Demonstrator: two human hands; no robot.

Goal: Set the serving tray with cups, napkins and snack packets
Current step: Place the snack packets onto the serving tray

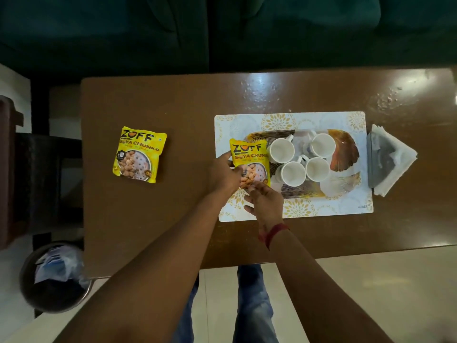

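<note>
A patterned serving tray (343,154) lies on a white and gold placemat (321,120) and holds several white cups (282,149). A yellow soya chunks packet (249,154) rests over the tray's left end. My left hand (222,174) grips that packet at its left edge. My right hand (267,201) touches the packet's lower edge with its fingers spread. A second yellow packet (138,154) lies on the table to the left. A stack of white napkins (388,159) sits on the table just right of the placemat.
The brown table (153,219) has a dark green sofa (222,33) behind it. A round bin (54,278) with a plastic bag stands on the floor at the lower left. A dark chair (14,169) is at the left.
</note>
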